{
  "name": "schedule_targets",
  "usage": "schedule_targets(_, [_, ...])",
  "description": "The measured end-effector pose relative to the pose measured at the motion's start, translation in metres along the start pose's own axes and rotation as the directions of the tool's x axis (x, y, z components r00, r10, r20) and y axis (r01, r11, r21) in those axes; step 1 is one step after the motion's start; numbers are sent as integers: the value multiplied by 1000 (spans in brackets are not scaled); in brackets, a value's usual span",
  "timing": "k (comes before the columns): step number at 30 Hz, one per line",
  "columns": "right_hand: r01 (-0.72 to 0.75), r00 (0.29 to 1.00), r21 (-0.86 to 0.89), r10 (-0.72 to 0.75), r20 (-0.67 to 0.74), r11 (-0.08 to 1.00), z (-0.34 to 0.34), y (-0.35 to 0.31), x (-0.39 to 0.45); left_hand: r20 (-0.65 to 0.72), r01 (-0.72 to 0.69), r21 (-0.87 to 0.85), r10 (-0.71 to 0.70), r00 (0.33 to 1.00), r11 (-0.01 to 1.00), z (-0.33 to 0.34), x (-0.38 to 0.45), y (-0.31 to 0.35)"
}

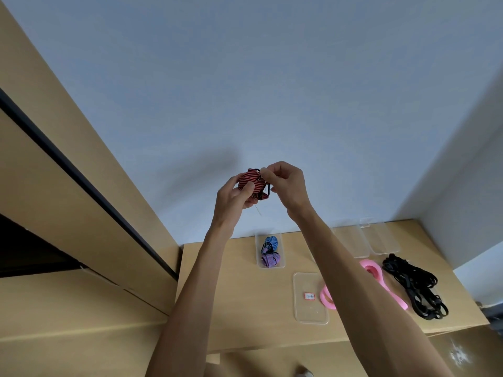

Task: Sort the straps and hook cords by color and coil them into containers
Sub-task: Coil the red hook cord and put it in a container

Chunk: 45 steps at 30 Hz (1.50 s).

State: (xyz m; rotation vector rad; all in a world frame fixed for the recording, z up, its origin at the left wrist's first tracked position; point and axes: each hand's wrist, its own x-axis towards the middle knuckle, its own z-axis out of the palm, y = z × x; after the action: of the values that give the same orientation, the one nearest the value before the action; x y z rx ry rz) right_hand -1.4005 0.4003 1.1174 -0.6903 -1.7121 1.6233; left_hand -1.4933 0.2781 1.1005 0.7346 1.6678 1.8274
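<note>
Wood counter [234, 300] against blue wall. Your left hand [234, 195] grips the red-black coiled cord [251, 180], raised at 12 o'clock; your right hand [285, 186] fingers pinch its top.

Pale blue wall [245, 77] behind wood table [234, 308]; tan cabinet [68, 186] w/ dark gap at left
</note>
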Motion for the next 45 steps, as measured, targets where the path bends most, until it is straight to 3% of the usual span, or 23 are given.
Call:
schedule_targets(5, [17,999,-80,-20,-37,997,5,0,2,18,-66,-24,66,998,998,-1,-1,2])
schedule_targets(12, [18,999,-48,-21,-49,999,8,-4,6,-30,-106,84,109,994,991,0,3,5])
schedule_targets(16, [32,999,-33,-31,41,999,9,-8,8,-56,-57,44,59,997,997,0,6,5])
schedule_targets(24, [89,994,-125,-80,78,988,25,5,-11,-200,34,-8,-35,979,999,-3,13,-1])
schedule_targets(28, [118,986,-153,-98,135,981,23,15,-14,-145,151,-25,-153,978,988,-10,19,-4])
schedule_targets(30, [78,985,-84,-64,163,993,20,18,-13,-114,197,-9,-197,974,980,-15,17,-8])
schedule_targets(36, [-115,993,-28,115,19,993,4,36,-8,-99,275,35,-271,958,961,-11,9,-31])
schedule_targets(40, [-150,989,-4,150,6,989,1,53,-11,-46,335,-111,-342,939,936,-2,6,-46])
schedule_targets(43, [-172,985,-101,171,-16,980,-5,66,-14,15,409,-292,-423,906,865,9,0,-58])
schedule_targets(45, [-196,980,-145,197,-5,970,-10,75,-17,-1,430,-321,-454,891,844,18,-3,-70])
